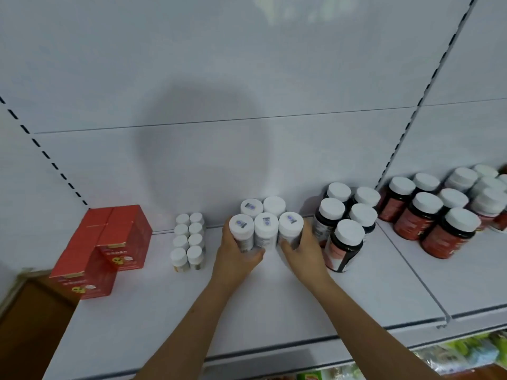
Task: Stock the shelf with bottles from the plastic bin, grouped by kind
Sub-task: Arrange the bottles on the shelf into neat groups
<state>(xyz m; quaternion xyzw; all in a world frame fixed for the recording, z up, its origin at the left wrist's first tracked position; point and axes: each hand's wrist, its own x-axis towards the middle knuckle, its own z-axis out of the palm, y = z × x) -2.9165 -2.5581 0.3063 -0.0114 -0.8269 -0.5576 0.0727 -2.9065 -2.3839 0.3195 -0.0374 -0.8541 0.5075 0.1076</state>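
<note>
- L hand and R hand clamp front row of three white bottles between them — upright, caps up.
- Two matching bottles stand just behind grip; shelf back lies beyond.

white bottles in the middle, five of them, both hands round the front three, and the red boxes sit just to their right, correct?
Not quite. The head view shows the red boxes at the far left of the shelf, not to the right. The rest holds: five white bottles in the middle, the left hand and right hand round the front three. On their right stand dark bottles with white caps.
</note>
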